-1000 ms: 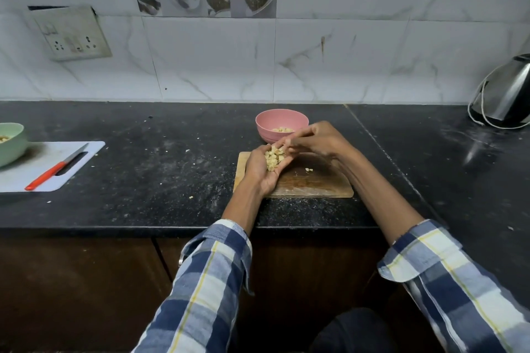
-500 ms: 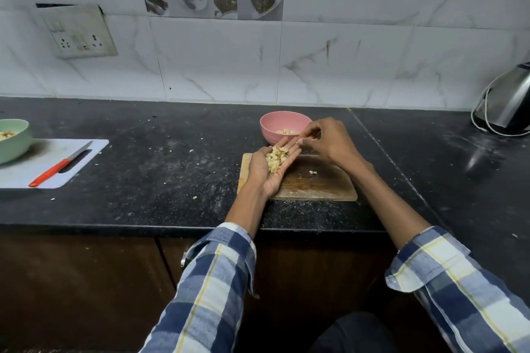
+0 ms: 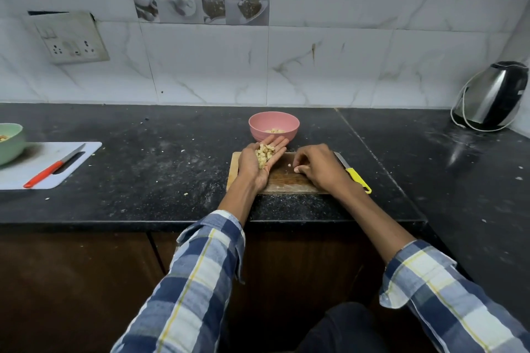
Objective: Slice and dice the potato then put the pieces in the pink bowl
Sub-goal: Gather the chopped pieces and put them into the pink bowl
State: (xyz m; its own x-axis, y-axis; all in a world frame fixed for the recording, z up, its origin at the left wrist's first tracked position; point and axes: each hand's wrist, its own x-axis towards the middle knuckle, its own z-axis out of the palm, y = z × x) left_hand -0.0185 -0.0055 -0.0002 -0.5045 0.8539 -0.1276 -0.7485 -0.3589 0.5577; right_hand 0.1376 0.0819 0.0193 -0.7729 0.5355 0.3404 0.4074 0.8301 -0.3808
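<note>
L hand (image 3: pixel 259 165) flat-cupped, carrying pale diced potato bits (image 3: pixel 265 155); R hand (image 3: pixel 318 167) fingers curled, pinching stray bit (image 3: pixel 289 165) on wooden board (image 3: pixel 282 180). Keep palm level; tip into round pink bowl (image 3: pixel 274 127) at 12 o'clock.

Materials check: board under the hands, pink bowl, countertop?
Cutting board: looks like wood, brown, worn matte, visible grain and scuffs.
Pink bowl: likely plastic or melamine, smooth matte pink; cannot tell for sure.
Countertop: probably polished dark granite, fine speckle, faint sheen, dusty.
</note>
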